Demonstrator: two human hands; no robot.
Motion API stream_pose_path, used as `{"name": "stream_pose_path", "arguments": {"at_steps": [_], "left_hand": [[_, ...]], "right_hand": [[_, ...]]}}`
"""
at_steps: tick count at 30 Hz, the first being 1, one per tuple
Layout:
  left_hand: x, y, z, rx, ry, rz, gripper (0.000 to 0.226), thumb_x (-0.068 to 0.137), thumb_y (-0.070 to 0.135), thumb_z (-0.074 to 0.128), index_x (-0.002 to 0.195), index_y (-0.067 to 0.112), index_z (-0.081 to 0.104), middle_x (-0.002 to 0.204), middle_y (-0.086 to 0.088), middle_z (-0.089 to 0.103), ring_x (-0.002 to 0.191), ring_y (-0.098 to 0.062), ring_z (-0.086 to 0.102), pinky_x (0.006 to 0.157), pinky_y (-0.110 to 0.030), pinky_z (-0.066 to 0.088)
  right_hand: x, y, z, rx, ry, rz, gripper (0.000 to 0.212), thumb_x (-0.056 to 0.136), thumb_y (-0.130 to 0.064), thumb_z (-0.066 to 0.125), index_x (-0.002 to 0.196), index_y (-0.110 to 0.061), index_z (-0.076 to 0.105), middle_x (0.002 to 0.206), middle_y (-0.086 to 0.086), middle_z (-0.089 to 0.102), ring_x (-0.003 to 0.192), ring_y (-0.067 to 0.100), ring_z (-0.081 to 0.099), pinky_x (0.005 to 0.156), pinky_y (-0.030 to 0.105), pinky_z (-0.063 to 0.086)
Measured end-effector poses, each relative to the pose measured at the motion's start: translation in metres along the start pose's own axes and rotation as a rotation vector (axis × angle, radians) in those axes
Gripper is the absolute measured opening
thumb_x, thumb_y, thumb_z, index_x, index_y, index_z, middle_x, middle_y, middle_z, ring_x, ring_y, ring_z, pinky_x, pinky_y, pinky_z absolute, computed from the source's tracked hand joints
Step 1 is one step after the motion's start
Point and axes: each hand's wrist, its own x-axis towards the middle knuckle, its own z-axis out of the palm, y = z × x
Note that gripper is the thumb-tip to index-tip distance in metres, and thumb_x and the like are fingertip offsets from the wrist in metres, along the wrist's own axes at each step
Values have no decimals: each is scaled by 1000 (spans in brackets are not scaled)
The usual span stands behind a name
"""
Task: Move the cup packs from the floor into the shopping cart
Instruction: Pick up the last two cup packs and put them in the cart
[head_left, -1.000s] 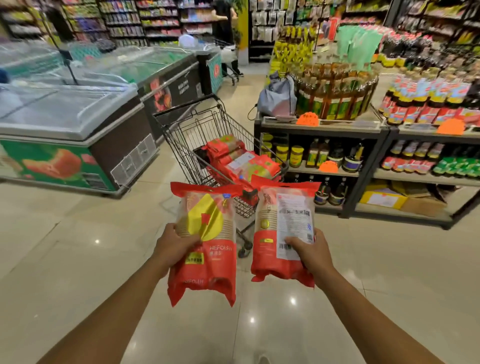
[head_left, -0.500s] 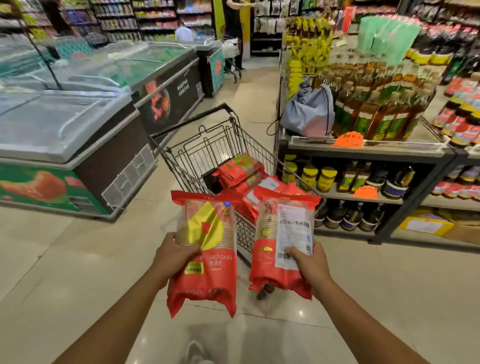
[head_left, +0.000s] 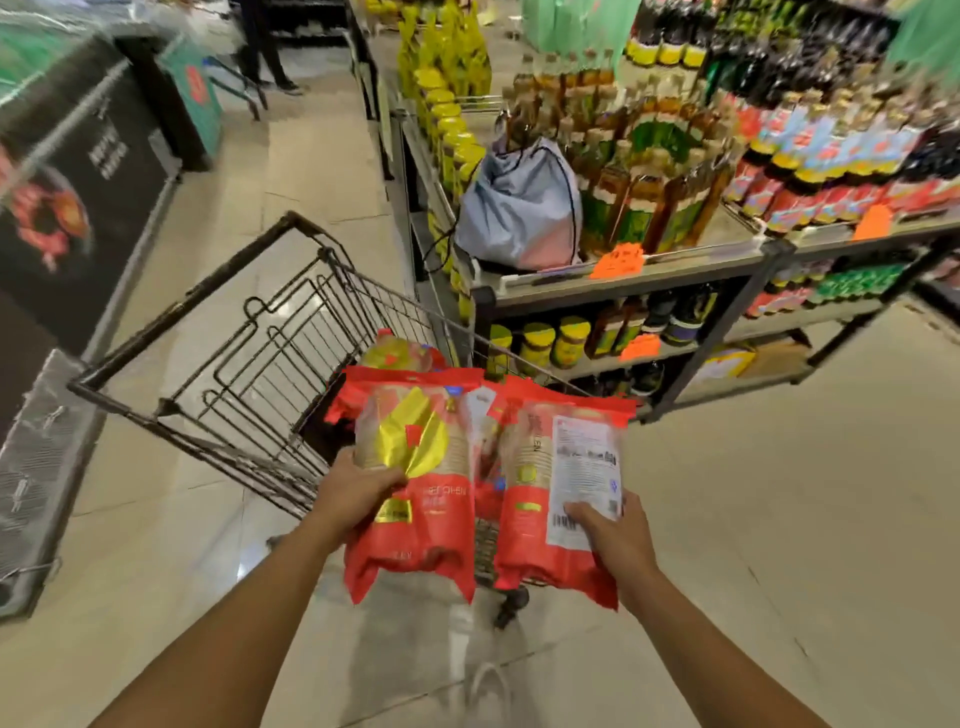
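Packs hang at the near end of the cart (head_left: 179, 306), the left pack (head_left: 415, 478) gripped in the left hand (head_left: 353, 493), the right pack (head_left: 561, 488) in the right hand (head_left: 618, 535). Let go too early, either could catch the wire and slide to the floor (head_left: 779, 493) — that wrap looks slippery.

A grey bag (head_left: 519, 208) sits on the top tier of the shelf (head_left: 649, 279), at its left corner, just beside brown bottles (head_left: 639, 176). Yellow-lidded jars (head_left: 537, 343) stand on the tier below. A freezer (head_left: 78, 182) stands at far left.
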Motion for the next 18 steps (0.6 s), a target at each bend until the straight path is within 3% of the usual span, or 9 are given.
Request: {"name": "stream_pose_path", "arguments": {"at_steps": [4, 6, 11, 15, 18], "left_hand": [[69, 39, 27, 91, -53, 55, 77, 47, 42, 86, 114, 23, 53, 107, -5, 70, 94, -25, 68, 86, -40, 56], [102, 52, 37, 164, -107, 75, 75, 59, 37, 87, 122, 25, 49, 113, -3, 66, 99, -25, 65, 86, -38, 53], [189, 72, 61, 191, -195, 67, 77, 69, 25, 87, 134, 14, 49, 119, -3, 68, 98, -21, 67, 92, -43, 56], [247, 74, 85, 217, -210, 61, 89, 68, 20, 87, 146, 13, 45, 129, -7, 65, 97, -19, 64, 82, -35, 53], [279, 60, 107, 260, -220, 26, 64, 70, 15, 88, 126, 10, 57, 108, -7, 72, 78, -12, 63, 67, -24, 52]], "right_hand": [[49, -2, 14, 14, 85, 47, 61, 78, -7, 85, 128, -16, 52, 111, 8, 73, 94, 30, 76, 86, 52, 63], [78, -1, 27, 13, 106, 64, 61, 76, -11, 86, 126, -19, 51, 113, 8, 73, 94, 30, 76, 88, 53, 62], [145, 0, 68, -13, 125, 104, 44, 78, -10, 85, 102, -30, 54, 106, 4, 74, 93, 28, 76, 87, 50, 62], [189, 10, 84, -63, 167, 116, 46, 73, -15, 88, 99, -34, 55, 109, 5, 74, 94, 26, 75, 85, 51, 63], [213, 19, 89, -86, 195, 142, 47, 77, -8, 86, 102, -33, 55, 110, 6, 74, 93, 26, 76, 81, 47, 65]]}}
